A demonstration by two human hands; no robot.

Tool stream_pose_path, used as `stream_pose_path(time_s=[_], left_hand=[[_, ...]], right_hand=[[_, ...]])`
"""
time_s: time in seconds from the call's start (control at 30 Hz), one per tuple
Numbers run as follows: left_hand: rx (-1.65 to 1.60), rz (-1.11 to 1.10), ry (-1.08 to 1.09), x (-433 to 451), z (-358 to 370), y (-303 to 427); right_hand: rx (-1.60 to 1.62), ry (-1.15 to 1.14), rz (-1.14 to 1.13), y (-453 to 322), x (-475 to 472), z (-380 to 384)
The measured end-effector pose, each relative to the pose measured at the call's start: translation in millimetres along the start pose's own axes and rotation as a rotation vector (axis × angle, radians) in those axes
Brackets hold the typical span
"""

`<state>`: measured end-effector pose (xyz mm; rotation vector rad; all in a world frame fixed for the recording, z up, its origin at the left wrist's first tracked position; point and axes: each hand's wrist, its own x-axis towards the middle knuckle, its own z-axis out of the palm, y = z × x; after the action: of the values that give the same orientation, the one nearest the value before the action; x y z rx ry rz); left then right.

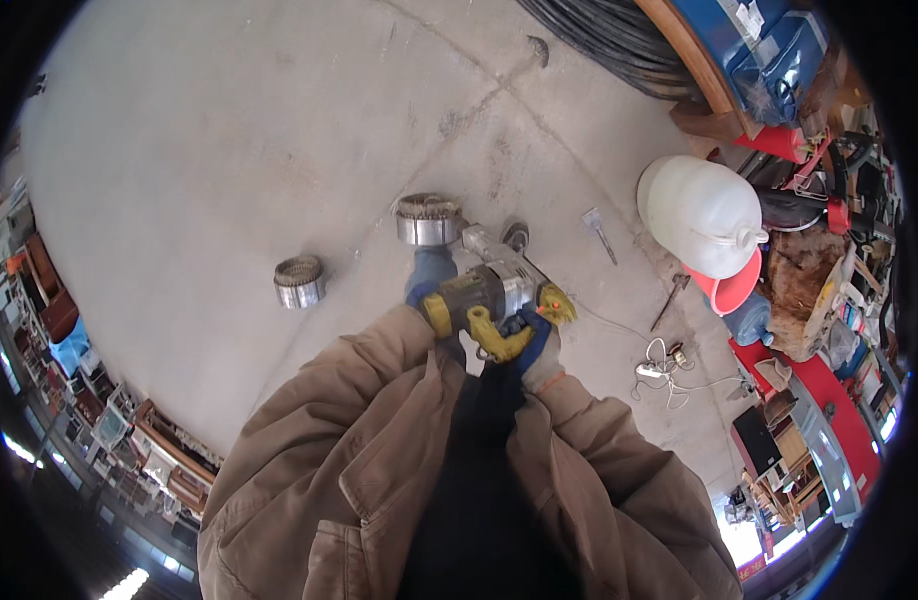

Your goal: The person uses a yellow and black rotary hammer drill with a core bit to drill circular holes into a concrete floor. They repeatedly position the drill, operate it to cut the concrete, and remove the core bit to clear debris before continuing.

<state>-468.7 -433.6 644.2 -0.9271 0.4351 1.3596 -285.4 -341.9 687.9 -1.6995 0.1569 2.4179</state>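
Observation:
A yellow, black and silver electric power tool, apparently a hammer (504, 289), is in both my hands, in front of my body. My left hand (420, 294), in a blue glove, closes on its left end and is mostly hidden behind it. With a blue-palmed glove, my right hand (532, 345) grips the tool's yellow handle side at the right. Just beyond the tool, a round metal motor stator (429, 219) stands on the floor against a blue-grey shoe (432, 264). A second stator (300, 283) stands to the left.
A flat chisel (600, 234) and a rusty headed metal tool (669, 301) lie on the concrete at right. Nearby are a white power strip (650, 370) with tangled cord, a white plastic jug (699, 214) and a pink bucket (733, 285). Black coiled hose (616, 45) lies top right.

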Motion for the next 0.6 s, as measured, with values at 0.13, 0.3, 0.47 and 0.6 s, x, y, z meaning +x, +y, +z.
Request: stream_pose_path(time_s=[0.13, 0.3, 0.47, 0.6], left_hand=[[0.017, 0.059, 0.033, 3.7, 18.0, 7.6], [0.003, 0.155, 0.044, 3.3, 18.6, 38.9], [-0.078, 0.183, -0.033, 13.0, 19.9, 56.4], [-0.159, 0.166, -0.049, 11.2, 18.5, 35.5]], right_hand=[[-0.162, 0.058, -0.106, -16.6, 24.4, 27.9], [-0.451, -0.054, -0.135, -68.5, 63.0, 143.8], [-0.547, -0.069, -0.069, -103.5, 111.3, 148.4], [-0.569, -0.082, 0.028, -73.0, 78.4, 100.5]])
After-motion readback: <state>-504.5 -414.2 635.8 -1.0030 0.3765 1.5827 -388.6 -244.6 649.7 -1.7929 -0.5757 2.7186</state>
